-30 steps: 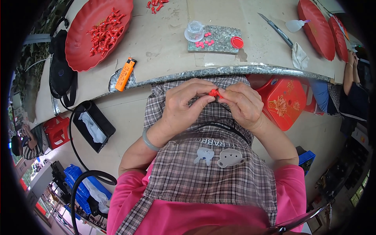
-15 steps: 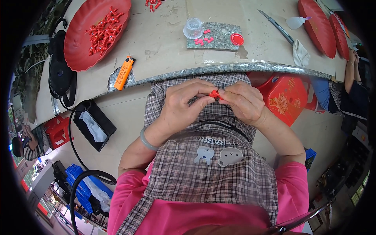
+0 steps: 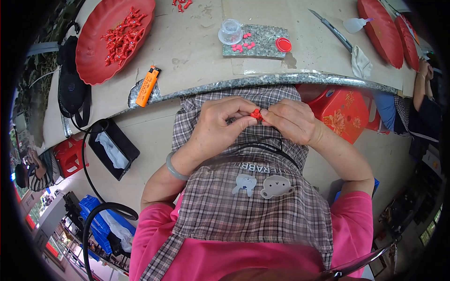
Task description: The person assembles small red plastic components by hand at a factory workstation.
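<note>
Between my two hands, above my lap and just short of the table edge, is a small glossy red figurine (image 3: 256,114). My left hand (image 3: 222,122) pinches it between thumb and fingertips. My right hand (image 3: 291,121) grips its other side, with the fingers bent and pressed together. Fingertips cover much of the piece, so its full shape is hidden. At the far left, a red scalloped dish (image 3: 86,58) holds a heap of similar red figurines (image 3: 123,40). Small pink pieces (image 3: 243,47) lie on a speckled stone slab (image 3: 262,38) on the table.
A clear plastic cup (image 3: 230,32) and a red lid (image 3: 283,44) sit on the slab. Left lies an orange lighter (image 3: 148,86); right, a craft knife (image 3: 331,30), a white cloth (image 3: 361,62) and more red dishes (image 3: 380,35). A red stool (image 3: 344,114) stands below the table.
My right elbow has swung slightly outward and the right fingers have shifted a little on the red figurine. My left hand keeps its pinch nearly in place.
</note>
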